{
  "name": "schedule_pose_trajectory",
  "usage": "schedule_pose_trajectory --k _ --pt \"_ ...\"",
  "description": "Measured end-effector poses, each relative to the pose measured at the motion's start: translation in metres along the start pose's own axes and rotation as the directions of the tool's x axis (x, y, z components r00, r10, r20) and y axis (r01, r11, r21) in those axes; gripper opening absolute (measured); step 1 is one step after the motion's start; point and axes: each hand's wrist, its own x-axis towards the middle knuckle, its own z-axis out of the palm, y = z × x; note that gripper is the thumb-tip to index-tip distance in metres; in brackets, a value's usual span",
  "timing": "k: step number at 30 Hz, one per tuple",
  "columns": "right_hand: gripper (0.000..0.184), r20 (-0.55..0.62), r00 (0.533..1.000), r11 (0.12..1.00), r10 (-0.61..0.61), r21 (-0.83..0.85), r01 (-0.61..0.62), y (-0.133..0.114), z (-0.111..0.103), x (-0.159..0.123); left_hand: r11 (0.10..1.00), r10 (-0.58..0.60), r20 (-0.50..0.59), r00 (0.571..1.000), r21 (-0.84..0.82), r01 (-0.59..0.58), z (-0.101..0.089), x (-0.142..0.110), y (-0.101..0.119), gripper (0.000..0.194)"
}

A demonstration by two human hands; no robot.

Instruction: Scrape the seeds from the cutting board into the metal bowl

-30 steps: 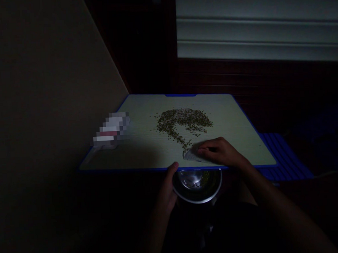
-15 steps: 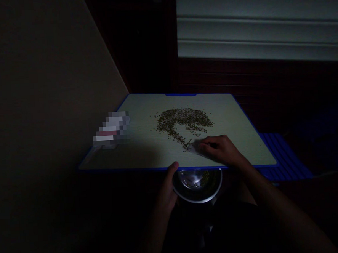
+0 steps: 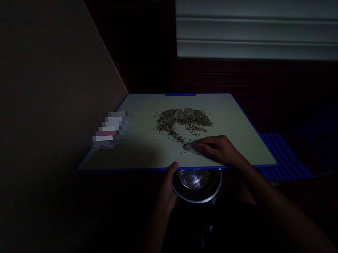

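Small greenish-brown grains (image 3: 182, 120) lie in a curved heap on a pale folding table (image 3: 225, 107) with a blue rim. My right hand (image 3: 220, 148) rests low over the tabletop, its fingers pinched on a thin translucent piece (image 3: 191, 147) whose kind is too dark to tell. The tip of that piece touches the near tail of the heap. Below the front edge is a shiny metal bowl (image 3: 203, 199) with some grains inside. My left hand (image 3: 170, 185) is closed at the bowl's left side, its thumb at the table edge and its other fingers mostly hidden.
A blurred-out white and red packet (image 3: 110, 131) lies at the table's left side, close to a pale wall (image 3: 54, 72). Blue striped material (image 3: 283, 155) shows beyond the right edge. White slats (image 3: 260, 21) are at the back. The room is very dark.
My right hand and the translucent piece have shifted very slightly left, and a few grains at the heap's near tail have moved with it. My left hand and the bowl stay put.
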Motion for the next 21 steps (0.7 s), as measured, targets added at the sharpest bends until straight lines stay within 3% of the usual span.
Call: schedule_pose_trajectory --k 3,21 --pt "0.031 -0.028 1.000 1.000 0.007 -0.014 -0.007 0.0032 0.0005 -0.0005 1.000 -0.009 0.011 1.000 0.003 0.009 -0.0025 0.0021 -0.0016 0.048" --pt "0.027 0.066 0.997 0.999 -0.033 0.044 0.030 -0.0015 0.0000 0.0013 1.000 0.014 0.019 1.000 -0.007 -0.014 -0.0025 0.0017 -0.0018 0.052"
